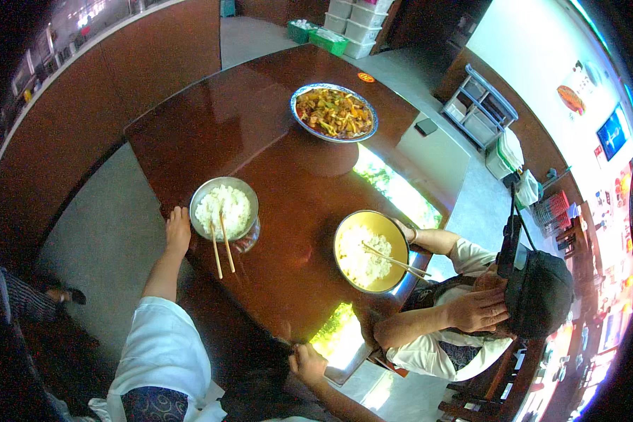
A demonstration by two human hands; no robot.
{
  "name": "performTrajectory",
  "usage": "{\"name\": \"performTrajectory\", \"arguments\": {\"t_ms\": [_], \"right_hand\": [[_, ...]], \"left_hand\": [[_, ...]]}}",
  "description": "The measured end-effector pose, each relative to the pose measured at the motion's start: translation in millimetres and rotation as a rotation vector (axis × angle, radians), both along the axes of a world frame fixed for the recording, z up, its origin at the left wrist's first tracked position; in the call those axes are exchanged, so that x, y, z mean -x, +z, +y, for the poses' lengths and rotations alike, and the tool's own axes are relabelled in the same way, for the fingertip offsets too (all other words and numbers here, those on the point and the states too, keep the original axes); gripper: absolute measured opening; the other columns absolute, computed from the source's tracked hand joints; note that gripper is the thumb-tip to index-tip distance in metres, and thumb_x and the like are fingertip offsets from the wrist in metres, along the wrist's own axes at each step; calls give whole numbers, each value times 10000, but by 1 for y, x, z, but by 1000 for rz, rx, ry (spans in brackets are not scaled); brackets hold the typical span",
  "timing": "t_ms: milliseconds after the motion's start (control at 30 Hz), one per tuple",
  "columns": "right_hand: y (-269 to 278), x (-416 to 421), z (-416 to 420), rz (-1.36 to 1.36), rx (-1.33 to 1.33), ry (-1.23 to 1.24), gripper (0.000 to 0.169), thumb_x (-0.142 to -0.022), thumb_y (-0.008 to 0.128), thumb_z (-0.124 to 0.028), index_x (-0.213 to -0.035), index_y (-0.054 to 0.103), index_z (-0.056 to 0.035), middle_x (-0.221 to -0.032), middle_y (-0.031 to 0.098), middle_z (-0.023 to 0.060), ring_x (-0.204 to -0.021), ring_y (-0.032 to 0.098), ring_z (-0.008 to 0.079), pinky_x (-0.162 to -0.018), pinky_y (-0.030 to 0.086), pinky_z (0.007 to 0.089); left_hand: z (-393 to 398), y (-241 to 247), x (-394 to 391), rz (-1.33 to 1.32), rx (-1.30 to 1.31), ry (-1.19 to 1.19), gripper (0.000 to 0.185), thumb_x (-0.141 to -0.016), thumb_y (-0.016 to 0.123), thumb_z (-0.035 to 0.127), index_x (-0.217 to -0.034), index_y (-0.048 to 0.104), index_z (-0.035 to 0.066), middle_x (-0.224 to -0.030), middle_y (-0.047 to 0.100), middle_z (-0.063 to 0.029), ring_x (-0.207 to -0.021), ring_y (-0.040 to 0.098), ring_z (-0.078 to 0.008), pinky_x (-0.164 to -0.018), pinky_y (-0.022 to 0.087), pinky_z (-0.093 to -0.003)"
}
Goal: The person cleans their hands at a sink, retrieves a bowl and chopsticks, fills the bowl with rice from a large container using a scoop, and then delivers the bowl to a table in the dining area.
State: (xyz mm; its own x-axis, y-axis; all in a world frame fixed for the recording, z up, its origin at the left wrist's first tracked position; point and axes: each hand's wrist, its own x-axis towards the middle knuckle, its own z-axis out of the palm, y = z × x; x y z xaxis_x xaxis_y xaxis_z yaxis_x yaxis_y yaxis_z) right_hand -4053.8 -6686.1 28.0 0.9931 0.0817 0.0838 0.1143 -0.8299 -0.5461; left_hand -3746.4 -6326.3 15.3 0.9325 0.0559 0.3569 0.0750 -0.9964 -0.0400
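My left hand rests at the left edge of the brown table, close beside a metal bowl. Cooked white rice fills much of that bowl. Two wooden chopsticks stand in the rice, their ends hanging over the rim towards me. Curled at the table's near edge is my right hand; its palm is hidden, and whether it grips the edge is unclear. To the right, a larger yellow-lined bowl also holds rice, with chopsticks lying across it.
A blue-and-white dish of cooked food stands at the table's far side. A phone-like dark object lies at the far right. Another person in a black cap sits at right, one hand by the yellow bowl. Stacked plastic tubs stand beyond.
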Motion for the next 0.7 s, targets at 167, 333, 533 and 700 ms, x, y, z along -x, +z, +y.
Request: {"name": "performTrajectory", "arguments": {"t_ms": [167, 333, 533, 700], "right_hand": [[-6, -1, -1, -98, 40, 3, 256, -712, 631, -250, -897, 524, -110, -747, 497, 58, -588, 560, 229, -459, 442, 356], [0, -7, 1, -100, 5, 5, 268, -719, 637, -269, -897, 520, -105, -763, 501, 59, -584, 556, 235, -457, 449, 336], [-10, 1, -1, -36, 124, -58, 263, -789, 580, -336, -922, 535, -114, -894, 487, 67, -630, 550, 212, -447, 441, 317], [-26, 14, 12, 94, 126, -267, 269, -767, 610, -268, -966, 540, -101, -942, 504, 99, -724, 561, 241, -572, 462, 364]], "left_hand": [[2, -7, -5, 20, -25, -27, 169, -848, 445, 58, -1009, 447, 9, -1000, 418, -140, -976, 455, -304, -790, 425, -411], [40, -43, -13, 97, -260, -55, 221, -811, 485, 30, -1028, 452, 6, -1014, 409, -145, -960, 468, -302, -787, 438, -379], [-2, 12, -16, 329, 15, 12, 305, -844, 444, 52, -1135, 408, -32, -1161, 382, -171, -1060, 418, -316, -850, 394, -391], [16, 5, 1, 163, 32, -93, 179, -801, 477, 21, -971, 464, -35, -981, 405, -155, -915, 470, -304, -719, 434, -401]]}}
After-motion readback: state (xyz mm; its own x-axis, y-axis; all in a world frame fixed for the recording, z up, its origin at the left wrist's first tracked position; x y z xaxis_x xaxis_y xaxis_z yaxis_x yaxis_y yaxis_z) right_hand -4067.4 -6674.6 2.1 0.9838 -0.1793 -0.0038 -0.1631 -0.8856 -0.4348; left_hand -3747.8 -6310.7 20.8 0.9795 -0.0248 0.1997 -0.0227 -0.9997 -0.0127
